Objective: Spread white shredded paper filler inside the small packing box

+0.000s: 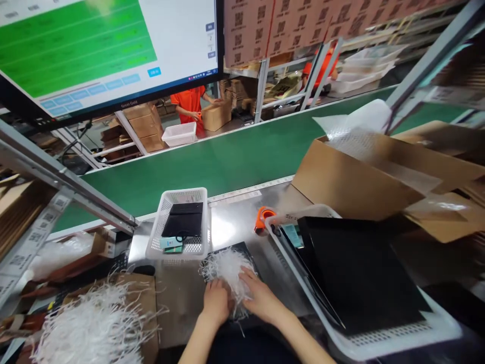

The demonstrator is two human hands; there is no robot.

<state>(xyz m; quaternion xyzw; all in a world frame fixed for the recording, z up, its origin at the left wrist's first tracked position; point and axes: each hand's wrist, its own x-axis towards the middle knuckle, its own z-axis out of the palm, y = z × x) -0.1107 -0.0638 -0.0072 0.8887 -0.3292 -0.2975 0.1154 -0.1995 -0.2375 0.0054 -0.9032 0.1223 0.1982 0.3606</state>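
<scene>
A small black box (pixel 242 246) lies on the metal bench in front of me, mostly covered by a nest of white shredded paper (pixel 227 265). My left hand (pixel 216 302) presses into the near left of the shreds with its fingers curled into them; the fingertips are hidden. On the right side, my right hand (pixel 261 298) rests over the shreds, its fingers stretched out and somewhat apart. Beyond the box stands a white perforated basket (pixel 207 222) holding a black flat item (pixel 184 217) and small teal packets (pixel 172 245).
At right, a large white basket (pixel 348 346) holds big black flat boxes (pixel 356 273). An orange tape dispenser (pixel 262 218) sits beside it. A shredded-paper heap (pixel 91 323) fills a carton at left. Behind are an open carton (pixel 341 177), a green conveyor (pixel 235 151), a monitor (pixel 113 50) and co-workers.
</scene>
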